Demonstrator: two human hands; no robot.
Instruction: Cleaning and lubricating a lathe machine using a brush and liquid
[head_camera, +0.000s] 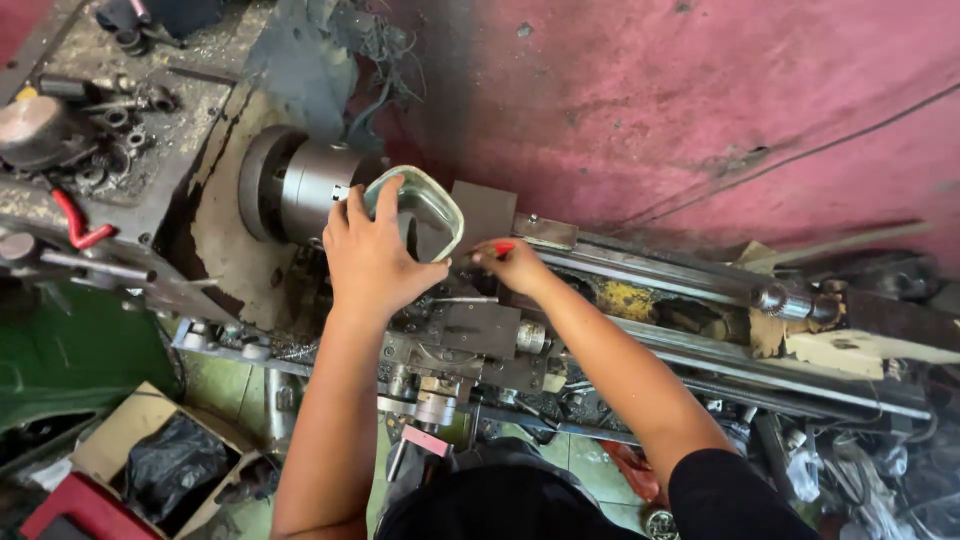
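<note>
Now you are gripping a clear tub (425, 210) with your left hand (372, 255), fingers curling over its rim, holding it just beside the chuck (300, 185) at the lathe's (690, 285) left end. Your right hand (512, 264) is pinching a red tool (502, 248) shut between its fingertips, right beside the tub, above the carriage (475, 335). A cardboard box (130, 430) is sitting below the lathe's left corner.

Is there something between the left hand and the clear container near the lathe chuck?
Nothing visible: the left hand already grips the clear container, fingers over its rim, right in front of the lathe chuck. The right hand holds a small red-handled tool just beside it.
</note>
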